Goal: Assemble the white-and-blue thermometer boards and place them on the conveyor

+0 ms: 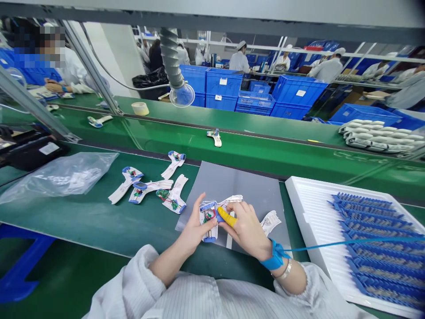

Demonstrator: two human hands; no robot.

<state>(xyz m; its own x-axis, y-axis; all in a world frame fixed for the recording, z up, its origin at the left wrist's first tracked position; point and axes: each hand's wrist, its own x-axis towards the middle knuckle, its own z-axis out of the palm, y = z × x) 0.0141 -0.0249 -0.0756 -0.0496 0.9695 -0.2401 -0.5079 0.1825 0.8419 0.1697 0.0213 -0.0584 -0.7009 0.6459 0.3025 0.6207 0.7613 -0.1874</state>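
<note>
Over the grey mat, my left hand [198, 223] grips a white gun-shaped housing half [205, 217] with blue trim, red and green wires and a metal cylinder inside. My right hand [245, 223], a yellow finger cot on one finger, is closed at the same housing; a small blue part shows under that fingertip. The other fingers reach the housing's handle. To the right of my right hand lies another white shell piece [270, 221], partly hidden. Several similar housings with circuit boards [172, 195] lie left of my hands.
A white tray [308, 212] with rows of blue parts stands at right. A clear plastic bag [63, 175] lies left. Beyond the bench edge, a green conveyor [172, 137] carries another housing [215, 137]. An extraction hose [171, 57] hangs above. A blue cord [332, 244] runs from my right wrist.
</note>
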